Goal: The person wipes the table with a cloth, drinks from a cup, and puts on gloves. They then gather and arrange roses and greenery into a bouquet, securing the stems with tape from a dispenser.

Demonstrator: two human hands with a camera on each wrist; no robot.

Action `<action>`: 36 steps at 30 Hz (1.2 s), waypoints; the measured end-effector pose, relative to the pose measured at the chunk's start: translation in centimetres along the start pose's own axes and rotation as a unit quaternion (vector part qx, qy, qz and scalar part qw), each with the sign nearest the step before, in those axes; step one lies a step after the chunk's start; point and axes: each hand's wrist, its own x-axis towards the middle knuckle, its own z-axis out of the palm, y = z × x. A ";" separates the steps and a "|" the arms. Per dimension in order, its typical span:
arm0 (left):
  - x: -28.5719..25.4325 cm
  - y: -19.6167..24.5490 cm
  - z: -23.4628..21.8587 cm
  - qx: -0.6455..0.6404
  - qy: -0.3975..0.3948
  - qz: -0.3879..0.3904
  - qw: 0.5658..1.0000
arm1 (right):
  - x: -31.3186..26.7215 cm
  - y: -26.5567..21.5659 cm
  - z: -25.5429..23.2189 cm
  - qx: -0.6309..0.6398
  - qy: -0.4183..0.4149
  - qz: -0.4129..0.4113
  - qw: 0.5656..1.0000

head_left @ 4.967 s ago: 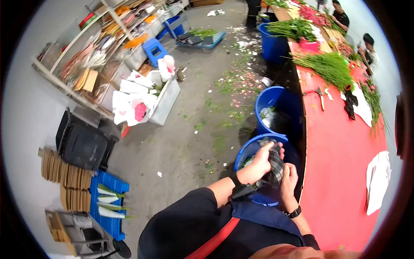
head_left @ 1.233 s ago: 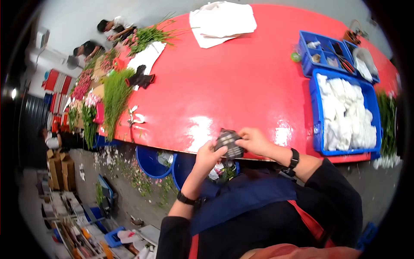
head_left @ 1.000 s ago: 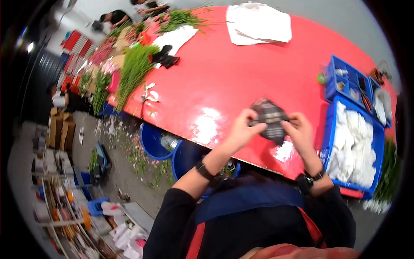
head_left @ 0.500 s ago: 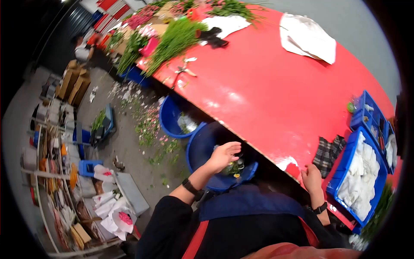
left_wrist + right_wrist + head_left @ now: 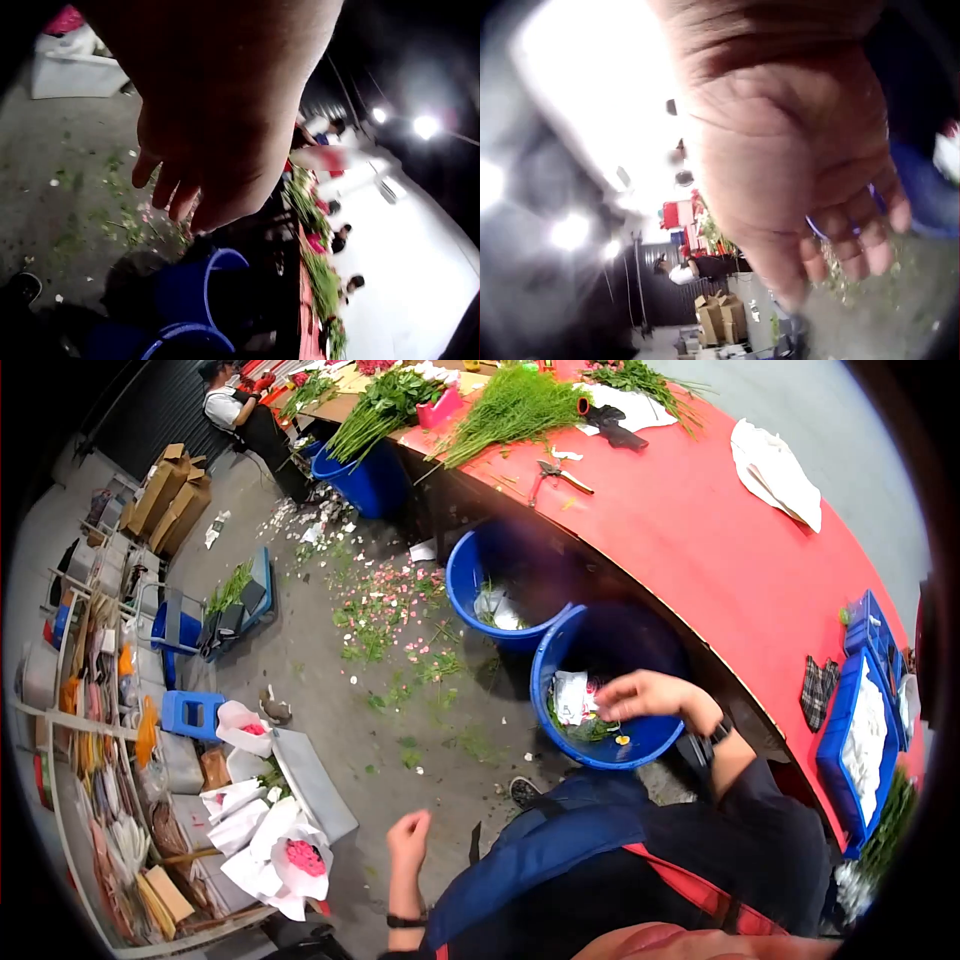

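Both hands are away from each other and hold nothing. My left hand (image 5: 408, 845) hangs low over the grey floor, its fingers loosely bent; the left wrist view shows the same hand (image 5: 214, 150) from close up. Over the nearer blue bucket (image 5: 652, 748) is my right hand (image 5: 655, 695), fingers relaxed and pointing left. A crumpled white wrapper (image 5: 574, 698) and green scraps lie in that bucket. The bare palm of the right hand (image 5: 787, 165) fills much of the right wrist view. A dark plaid cloth (image 5: 819, 693) lies on the red table (image 5: 690, 550) beside a blue crate (image 5: 832, 745) of white cloths.
A second blue bucket (image 5: 462, 575) stands beyond the nearer one. Pruning shears (image 5: 556, 482), dark gloves (image 5: 615, 428) and bundles of green stems (image 5: 515, 410) lie on the table. Paper-wrapped flowers (image 5: 300, 858) fill a bin (image 5: 312, 785) at left. A person (image 5: 255, 425) stands far back.
The plaid cloth, earlier handled between both hands, now lies on the table by the crate. The hands have come apart, and the view has turned left toward the floor and buckets.
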 end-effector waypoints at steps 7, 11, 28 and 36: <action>-3.3 -14.2 -7.3 -0.007 0.249 -0.106 0.963 | 14.8 1.0 1.6 -0.480 0.320 0.026 0.817; 2.0 -11.1 -9.8 -0.025 0.186 -0.132 0.973 | 20.5 -3.5 -2.3 -0.318 0.417 0.025 0.851; 49.7 8.9 -16.1 0.145 -0.033 -0.043 0.988 | 43.2 -3.4 -29.7 -0.274 0.597 0.304 0.690; 65.9 18.4 -17.2 0.233 -0.133 -0.023 0.963 | 43.4 -7.7 -32.4 -0.334 0.653 0.351 0.583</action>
